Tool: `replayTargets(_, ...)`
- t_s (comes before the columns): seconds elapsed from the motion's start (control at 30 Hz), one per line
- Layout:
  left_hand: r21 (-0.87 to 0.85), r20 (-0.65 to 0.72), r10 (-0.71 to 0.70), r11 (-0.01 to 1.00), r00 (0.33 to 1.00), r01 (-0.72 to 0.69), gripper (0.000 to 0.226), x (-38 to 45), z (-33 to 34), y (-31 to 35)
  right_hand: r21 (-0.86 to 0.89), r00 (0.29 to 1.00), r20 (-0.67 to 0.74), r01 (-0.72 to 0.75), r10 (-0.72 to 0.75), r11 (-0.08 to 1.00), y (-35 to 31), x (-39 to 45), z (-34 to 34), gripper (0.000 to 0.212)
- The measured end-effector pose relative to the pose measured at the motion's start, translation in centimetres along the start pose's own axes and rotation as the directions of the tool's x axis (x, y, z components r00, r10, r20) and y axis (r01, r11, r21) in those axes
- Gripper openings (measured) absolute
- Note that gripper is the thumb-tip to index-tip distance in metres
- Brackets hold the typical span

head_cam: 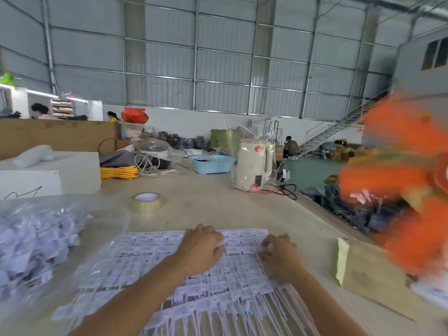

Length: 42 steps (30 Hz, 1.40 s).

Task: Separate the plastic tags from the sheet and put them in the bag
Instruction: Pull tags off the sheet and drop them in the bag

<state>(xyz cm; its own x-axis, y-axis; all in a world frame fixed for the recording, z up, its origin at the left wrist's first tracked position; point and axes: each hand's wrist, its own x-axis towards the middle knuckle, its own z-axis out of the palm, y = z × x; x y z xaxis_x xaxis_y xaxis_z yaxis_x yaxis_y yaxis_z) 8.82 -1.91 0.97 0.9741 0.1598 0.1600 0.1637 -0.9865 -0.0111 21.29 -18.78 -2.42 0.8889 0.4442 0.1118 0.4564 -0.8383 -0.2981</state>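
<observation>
Most of the job looked undone: the sheet (150, 258) still lay wide across the surface (206, 204) in front of the person, rows of printed tags (242, 284) joined in it from far edge to near, with thin strips trailing off at the near right. Many loose tags already filled the bag (36, 236), a clear one lying at the left of the surface just beside the sheet, so a fair share had been stripped, judging by that heap. The left hand (201, 248) rested on the sheet near its far edge, fingers curled down onto it, apparently pressing it flat; whether it pinched a tag could not be told. The right hand (278, 251) was at the sheet's far right corner, fingertips bunched as if nipping a tag or strip there. Around all this stood a large metal-walled hall with a stair at the right and people working far off. On the pale surface sat white blocks (48, 175) at the left, a white kettle (254, 166) wrapped in clear film, a blue basket (211, 163), a yellow cord (118, 172), a card box (371, 272) at the right and a tape roll (146, 202). Something orange blurred the right edge.
</observation>
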Motion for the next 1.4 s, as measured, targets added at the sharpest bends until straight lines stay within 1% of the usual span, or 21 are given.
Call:
replayTargets(0.07, -0.079, 0.019, 0.021, 0.997, 1.000, -0.019, 0.043, 1.3, 1.3, 1.4, 0.046, 0.995, -0.096, 0.032, -0.028, 0.998, 0.0, -0.3, -0.7, 0.027)
replayTargets(0.1, -0.133, 0.004, 0.022, 0.991, 1.000, -0.021, 0.042, 1.8, 1.8, 2.1, 0.082, 0.988, -0.135, 0.086, -0.074, 0.993, -0.1, -0.4, -1.1, 0.025)
replayTargets(0.17, -0.252, -0.045, -0.002, 0.968, 0.999, -0.010, 0.037, 2.5, 2.7, 3.2, 0.246, 0.967, -0.177, 0.222, -0.181, 0.944, -0.5, -0.9, -2.0, 0.013)
replayTargets(0.2, -0.325, -0.060, -0.015, 0.946, 0.998, -0.005, 0.035, 2.7, 2.8, 3.6, 0.365, 0.966, -0.163, 0.249, -0.201, 0.897, -0.7, -1.3, -2.5, 0.014)
replayTargets(0.3, -0.496, -0.075, 0.000, 0.868, 0.997, -0.037, 0.027, 2.9, 2.1, 4.0, 0.721, 0.983, -0.080, 0.171, -0.166, 0.671, -1.0, -2.2, -3.7, 0.025)
replayTargets(0.33, -0.514, -0.075, 0.026, 0.856, 0.997, -0.061, 0.025, 2.9, 1.7, 4.0, 0.785, 0.985, -0.032, 0.131, -0.172, 0.605, -0.8, -2.4, -4.1, 0.023)
replayTargets(0.37, -0.517, -0.062, 0.051, 0.853, 0.997, -0.076, 0.024, 2.8, 1.3, 4.0, 0.812, 0.981, 0.013, 0.103, -0.193, 0.575, -0.5, -2.6, -4.3, 0.020)
replayTargets(0.4, -0.507, -0.042, 0.071, 0.858, 0.997, -0.083, 0.024, 2.7, 1.0, 4.0, 0.809, 0.973, 0.058, 0.085, -0.224, 0.582, -0.3, -2.8, -4.5, 0.017)
replayTargets(0.47, -0.428, 0.005, 0.101, 0.900, 0.995, -0.089, 0.028, 2.4, 0.7, 4.1, 0.756, 0.950, 0.150, 0.068, -0.273, 0.651, -0.2, -3.3, -4.3, 0.013)
replayTargets(0.53, -0.325, 0.041, 0.112, 0.941, 0.993, -0.093, 0.037, 1.9, 0.6, 4.1, 0.723, 0.939, 0.206, 0.045, -0.277, 0.689, -0.1, -3.7, -3.8, 0.023)
replayTargets(0.67, -0.247, 0.044, 0.070, 0.967, 0.997, -0.057, 0.049, 0.9, 0.1, 4.0, 0.733, 0.945, 0.180, 0.055, -0.272, 0.678, -0.3, -4.2, -3.6, 0.022)
replayTargets(0.77, -0.190, 0.059, 0.002, 0.982, 0.998, 0.010, 0.064, 0.1, -0.6, 3.0, 0.694, 0.955, 0.191, 0.031, -0.226, 0.719, -0.1, -4.4, -3.7, 0.024)
replayTargets(0.87, -0.146, 0.127, -0.078, 0.985, 0.989, 0.096, 0.065, -1.3, -1.2, 0.0, 0.641, 0.968, 0.179, 0.020, -0.174, 0.767, 0.1, -4.4, -3.5, 0.025)
replayTargets(0.93, -0.207, 0.151, -0.096, 0.970, 0.984, 0.127, 0.059, -2.4, -1.2, -2.4, 0.655, 0.972, 0.162, 0.024, -0.171, 0.756, -0.2, -4.3, -3.5, 0.024)
replayTargets(0.97, -0.230, 0.134, -0.094, 0.965, 0.987, 0.123, 0.056, -2.9, -1.2, -3.5, 0.673, 0.975, 0.144, 0.027, -0.167, 0.739, -0.3, -4.3, -3.6, 0.023)
replayTargets(1.07, -0.160, 0.031, -0.097, 0.982, 0.995, 0.100, 0.047, -4.2, -1.7, -6.1, 0.769, 0.994, 0.071, -0.001, -0.084, 0.639, -0.4, -3.8, -4.6, 0.017)
replayTargets(1.13, -0.220, 0.028, -0.127, 0.967, 0.991, 0.130, 0.045, -4.9, -2.6, -7.0, 0.851, 0.992, 0.109, -0.057, -0.070, 0.523, -0.6, -3.6, -5.5, 0.015)
replayTargets(1.2, -0.237, -0.053, -0.099, 0.968, 0.994, 0.084, 0.036, -5.0, -4.1, -6.9, 0.895, 0.991, 0.123, -0.084, -0.062, 0.437, -1.1, -3.6, -6.5, 0.013)
replayTargets(1.23, -0.189, -0.141, -0.058, 0.981, 0.988, 0.030, 0.029, -5.0, -5.1, -6.5, 0.910, 0.992, 0.117, -0.086, -0.050, 0.404, -1.3, -3.5, -7.2, 0.012)
replayTargets(1.3, -0.045, -0.329, 0.057, 0.996, 0.943, -0.076, 0.017, -4.8, -7.7, -5.1, 0.937, 0.992, 0.120, -0.101, -0.037, 0.334, -1.3, -3.2, -8.7, 0.015)
replayTargets(1.4, 0.122, -0.457, 0.167, 0.985, 0.874, -0.124, 0.018, -4.7, -11.3, -3.0, 0.978, 0.988, 0.135, -0.120, -0.075, 0.169, -0.3, -3.0, -10.9, 0.020)
